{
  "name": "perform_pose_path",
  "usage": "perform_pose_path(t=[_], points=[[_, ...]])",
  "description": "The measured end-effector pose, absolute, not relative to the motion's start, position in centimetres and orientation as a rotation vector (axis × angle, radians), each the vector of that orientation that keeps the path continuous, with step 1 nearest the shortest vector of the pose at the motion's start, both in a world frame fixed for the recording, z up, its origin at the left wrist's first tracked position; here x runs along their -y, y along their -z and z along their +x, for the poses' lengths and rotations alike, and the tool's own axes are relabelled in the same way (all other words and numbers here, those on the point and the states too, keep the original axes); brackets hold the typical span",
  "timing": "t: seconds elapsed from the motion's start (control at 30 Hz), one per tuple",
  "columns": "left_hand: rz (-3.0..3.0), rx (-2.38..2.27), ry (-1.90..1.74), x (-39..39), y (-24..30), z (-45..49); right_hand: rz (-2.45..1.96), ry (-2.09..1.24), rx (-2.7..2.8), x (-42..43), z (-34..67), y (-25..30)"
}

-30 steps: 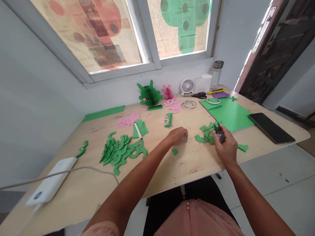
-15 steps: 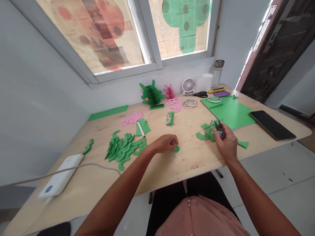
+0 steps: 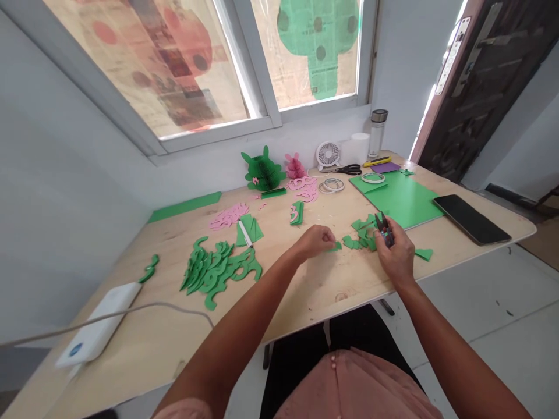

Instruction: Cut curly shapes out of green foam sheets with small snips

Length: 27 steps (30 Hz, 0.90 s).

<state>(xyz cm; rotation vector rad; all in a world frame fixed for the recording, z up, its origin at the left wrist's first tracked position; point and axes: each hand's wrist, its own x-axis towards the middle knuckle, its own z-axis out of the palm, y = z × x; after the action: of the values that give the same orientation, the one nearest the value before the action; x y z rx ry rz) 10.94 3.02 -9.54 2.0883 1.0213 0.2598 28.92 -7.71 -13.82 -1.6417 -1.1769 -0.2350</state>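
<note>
My left hand (image 3: 315,241) is low over the tabletop, fingers pinched at a small green paper piece (image 3: 336,247) that peeks out past the fingertips. In my right hand (image 3: 396,253) is a small pair of dark snips (image 3: 384,224), their pointed blades tilted up and apart. Loose green paper scraps (image 3: 358,235) lie between the two hands, partly behind the snips. Left of my left forearm, a heap of curved green paper cutouts (image 3: 213,267) spreads over the wooden table (image 3: 279,314).
Pink paper cutouts (image 3: 229,216), a white pen (image 3: 245,233) and a folded green strip (image 3: 297,213) lie farther back. At right are a green sheet (image 3: 406,201) and a phone (image 3: 471,218). Tape rolls (image 3: 332,185), black scissors (image 3: 349,169) and a fan (image 3: 328,155) line the back. A cable (image 3: 144,305) crosses the left.
My left hand has moved right, toward the green scraps, and the small green piece has travelled with it. My right hand still holds the snips in about the same place. The view has shifted slightly.
</note>
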Motion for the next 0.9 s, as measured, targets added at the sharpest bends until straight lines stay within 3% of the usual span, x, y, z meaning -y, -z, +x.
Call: perform_pose_path(t=[0.33, 0.7, 0.9], points=[[2.397, -1.136, -0.488, 1.0, 13.0, 13.9, -1.617, 0.186, 1.110, 7.7, 29.1, 14.2], [1.705, -1.320, -0.813, 3.4, 13.2, 23.3, -1.608, 0.129, 1.012, 8.0, 29.0, 13.6], [1.669, -1.135, -0.929, 3.1, 13.0, 22.8, -1.539, 0.036, 0.900, 7.8, 29.3, 14.2]])
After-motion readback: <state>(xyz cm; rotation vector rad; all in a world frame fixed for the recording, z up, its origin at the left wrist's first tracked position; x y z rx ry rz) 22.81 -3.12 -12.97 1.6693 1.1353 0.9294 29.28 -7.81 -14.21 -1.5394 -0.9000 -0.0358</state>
